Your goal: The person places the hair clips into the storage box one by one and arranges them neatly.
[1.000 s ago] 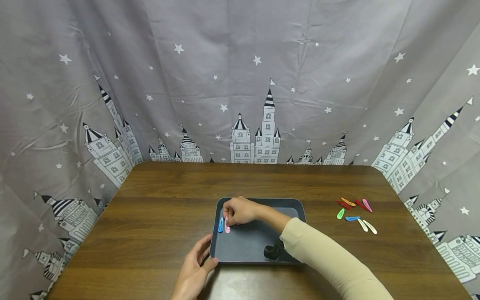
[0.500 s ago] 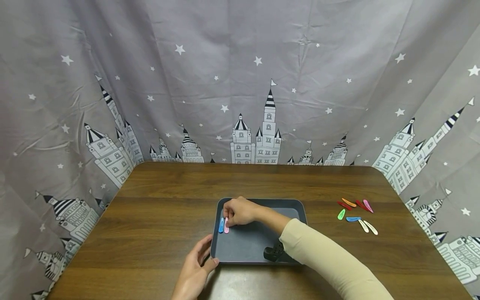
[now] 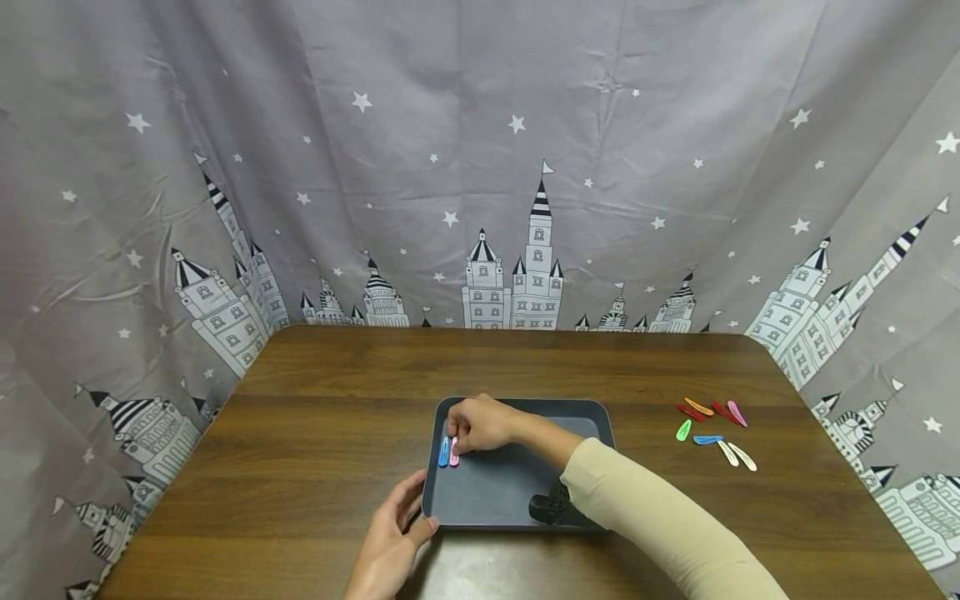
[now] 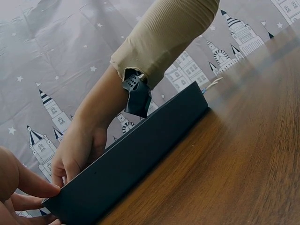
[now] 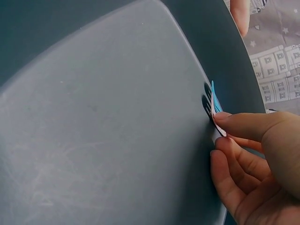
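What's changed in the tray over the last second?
The pink clip has shifted slightly left, closer to the blue clip beside it, and seems straighter. Nothing was newly grasped or let go: the right hand still pinches it, the left hand still holds the corner of the tray, and the blue clip stayed put.

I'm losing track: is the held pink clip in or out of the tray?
In: the right hand pinches the pink clip inside the tray, beside a blue clip.
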Action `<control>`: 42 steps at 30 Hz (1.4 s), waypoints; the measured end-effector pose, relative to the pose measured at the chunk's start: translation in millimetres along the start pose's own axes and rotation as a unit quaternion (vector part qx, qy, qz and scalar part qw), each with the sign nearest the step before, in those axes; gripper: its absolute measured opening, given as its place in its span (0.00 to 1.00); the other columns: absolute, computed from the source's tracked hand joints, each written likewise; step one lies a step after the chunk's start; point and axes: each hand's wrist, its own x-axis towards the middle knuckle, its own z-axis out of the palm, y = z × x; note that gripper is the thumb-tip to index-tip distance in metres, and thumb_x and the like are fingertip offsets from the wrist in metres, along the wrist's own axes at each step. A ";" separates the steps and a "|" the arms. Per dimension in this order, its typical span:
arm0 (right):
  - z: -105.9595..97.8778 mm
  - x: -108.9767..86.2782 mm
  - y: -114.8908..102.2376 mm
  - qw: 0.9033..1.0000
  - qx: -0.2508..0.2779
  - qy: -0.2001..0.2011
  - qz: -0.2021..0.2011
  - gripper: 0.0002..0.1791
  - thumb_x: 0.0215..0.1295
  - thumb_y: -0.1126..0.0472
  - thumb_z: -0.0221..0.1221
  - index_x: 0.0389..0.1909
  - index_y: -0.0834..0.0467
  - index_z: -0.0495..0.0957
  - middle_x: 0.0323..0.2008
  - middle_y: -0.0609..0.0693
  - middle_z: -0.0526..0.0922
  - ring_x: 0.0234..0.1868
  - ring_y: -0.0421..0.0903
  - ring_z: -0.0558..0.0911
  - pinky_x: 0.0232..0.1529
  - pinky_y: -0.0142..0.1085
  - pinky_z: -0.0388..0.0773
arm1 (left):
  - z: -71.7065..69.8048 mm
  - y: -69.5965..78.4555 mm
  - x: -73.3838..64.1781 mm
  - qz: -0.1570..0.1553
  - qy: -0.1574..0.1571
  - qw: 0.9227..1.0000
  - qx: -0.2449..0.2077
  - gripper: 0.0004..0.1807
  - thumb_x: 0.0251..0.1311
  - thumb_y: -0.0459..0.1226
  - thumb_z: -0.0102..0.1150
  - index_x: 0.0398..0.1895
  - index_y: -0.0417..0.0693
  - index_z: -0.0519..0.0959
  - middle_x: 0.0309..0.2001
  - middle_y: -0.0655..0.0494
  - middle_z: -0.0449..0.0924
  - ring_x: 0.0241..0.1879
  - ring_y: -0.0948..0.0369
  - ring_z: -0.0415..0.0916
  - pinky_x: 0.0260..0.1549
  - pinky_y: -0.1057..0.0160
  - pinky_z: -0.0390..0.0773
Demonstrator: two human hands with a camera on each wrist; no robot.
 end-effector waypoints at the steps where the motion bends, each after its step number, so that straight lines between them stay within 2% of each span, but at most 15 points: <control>1: -0.4 -0.3 -0.2 1.000 0.002 -0.001 0.000 0.07 0.64 0.63 0.72 0.37 0.56 0.82 0.23 0.40 0.80 0.24 0.35 0.75 0.26 0.27 0.71 | 0.1 0.1 -0.1 0.000 0.000 1.000 0.000 0.35 0.63 0.20 0.58 0.74 0.25 0.60 0.71 0.26 0.63 0.70 0.35 0.65 0.66 0.44 0.70; 8: -5.2 -3.1 -1.7 1.000 0.028 -0.010 -0.007 0.07 0.64 0.65 0.70 0.39 0.58 0.82 0.23 0.42 0.82 0.22 0.36 0.77 0.24 0.28 0.73 | -0.8 0.7 0.2 -0.004 -0.001 1.000 0.003 0.36 0.63 0.20 0.58 0.74 0.25 0.59 0.72 0.26 0.62 0.70 0.35 0.64 0.66 0.43 0.69; 19: -19.5 -12.5 1.1 0.999 0.033 -0.024 -0.022 0.08 0.65 0.65 0.70 0.41 0.60 0.81 0.24 0.42 0.82 0.24 0.36 0.78 0.26 0.28 0.75 | -0.1 -0.6 0.3 0.002 -0.006 1.000 0.002 0.36 0.63 0.21 0.58 0.74 0.25 0.59 0.72 0.26 0.62 0.70 0.35 0.65 0.65 0.44 0.70; 25: -30.1 -19.6 2.1 0.999 0.025 -0.016 -0.023 0.08 0.65 0.64 0.70 0.42 0.59 0.82 0.25 0.42 0.81 0.25 0.36 0.78 0.29 0.29 0.75 | 0.4 -0.5 0.3 0.002 -0.005 1.000 0.002 0.36 0.63 0.20 0.59 0.74 0.25 0.60 0.71 0.26 0.63 0.69 0.35 0.65 0.65 0.45 0.71; 36: -52.6 -31.1 5.4 0.999 0.033 0.002 -0.035 0.11 0.65 0.64 0.70 0.44 0.63 0.82 0.26 0.42 0.81 0.26 0.37 0.78 0.28 0.31 0.75 | 1.9 -1.2 -0.7 0.002 0.003 1.000 0.000 0.36 0.62 0.19 0.59 0.74 0.26 0.61 0.71 0.27 0.64 0.69 0.35 0.65 0.65 0.45 0.71; 42: -66.6 -39.8 4.1 0.999 0.020 0.012 -0.026 0.11 0.65 0.63 0.70 0.46 0.62 0.83 0.29 0.43 0.82 0.28 0.38 0.81 0.31 0.32 0.78 | 0.0 -0.7 -0.6 -0.007 0.003 1.000 0.002 0.36 0.63 0.20 0.59 0.74 0.27 0.60 0.72 0.27 0.63 0.70 0.35 0.64 0.65 0.44 0.71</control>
